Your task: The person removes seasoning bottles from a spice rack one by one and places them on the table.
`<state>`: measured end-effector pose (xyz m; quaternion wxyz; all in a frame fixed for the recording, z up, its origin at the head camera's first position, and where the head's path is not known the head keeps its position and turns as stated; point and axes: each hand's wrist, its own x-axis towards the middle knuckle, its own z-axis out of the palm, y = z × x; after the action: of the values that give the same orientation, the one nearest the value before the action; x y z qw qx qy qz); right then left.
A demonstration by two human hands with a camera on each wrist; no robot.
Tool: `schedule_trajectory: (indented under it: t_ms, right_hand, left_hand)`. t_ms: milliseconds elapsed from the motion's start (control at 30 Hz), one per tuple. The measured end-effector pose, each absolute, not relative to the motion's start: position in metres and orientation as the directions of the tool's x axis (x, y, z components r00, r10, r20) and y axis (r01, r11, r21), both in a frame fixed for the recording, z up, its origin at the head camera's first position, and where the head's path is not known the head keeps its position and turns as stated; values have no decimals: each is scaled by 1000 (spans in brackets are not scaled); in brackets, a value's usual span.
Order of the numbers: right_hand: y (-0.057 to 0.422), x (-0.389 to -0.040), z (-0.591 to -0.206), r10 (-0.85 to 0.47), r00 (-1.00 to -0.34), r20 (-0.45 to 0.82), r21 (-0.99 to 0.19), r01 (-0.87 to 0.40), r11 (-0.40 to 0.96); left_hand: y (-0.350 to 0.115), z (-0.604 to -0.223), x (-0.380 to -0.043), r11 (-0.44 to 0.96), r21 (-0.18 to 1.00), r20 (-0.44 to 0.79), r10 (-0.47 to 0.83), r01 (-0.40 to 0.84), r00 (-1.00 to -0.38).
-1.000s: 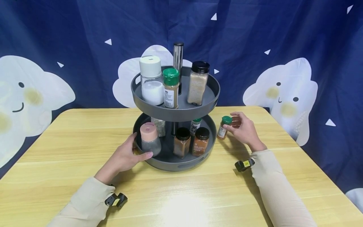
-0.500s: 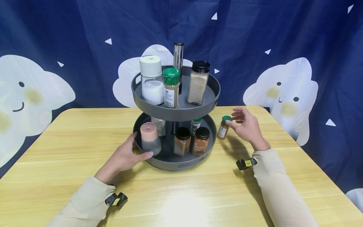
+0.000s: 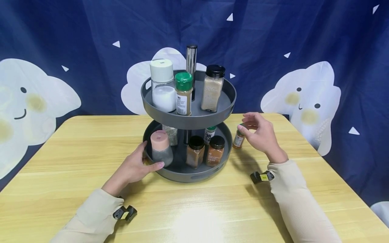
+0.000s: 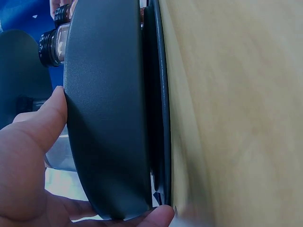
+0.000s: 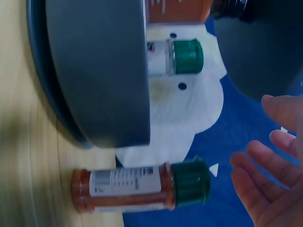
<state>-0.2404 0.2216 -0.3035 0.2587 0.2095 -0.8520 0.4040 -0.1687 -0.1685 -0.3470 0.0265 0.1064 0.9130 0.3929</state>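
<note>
My left hand grips the lower tier of a grey two-tier spice rack, its thumb at the rim and fingers round the wall, as the left wrist view shows. Just inside that rim stands a pink-capped shaker. My right hand, fingers spread and loosely bent, hovers by a small green-capped spice bottle upright on the table. From the head, the thumb overlaps its cap. In the right wrist view, a gap shows between the fingers and the bottle's green cap.
Two black-capped jars and a smaller green-capped bottle share the lower tier. On the upper tier stand a white-capped shaker, a green-capped bottle and a black-capped jar. A blue curtain hangs behind.
The right hand has risen from around the small bottle to above its cap, drawn back right, then come left again. The bottle stays in place. The left hand and rack have not moved.
</note>
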Motion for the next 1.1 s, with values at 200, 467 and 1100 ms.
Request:
schedule_trajectory:
  t_ms: [200,467,1100]
  right_hand:
    - [212,-237,-302,-215,-765,607,-570,-608,553]
    - [203,-233,-304,-302,-751,587,-568,-648,507]
    - [189,-225,-310,-540,-735,409,-584,-666,465]
  left_hand:
    - [-168,-349,-170,666,728,26,209,162,-978]
    - [-168,-350,-171,653,741,22,208,155,-978]
    - [-168,-344,-168,669,728,6,209,147,-978]
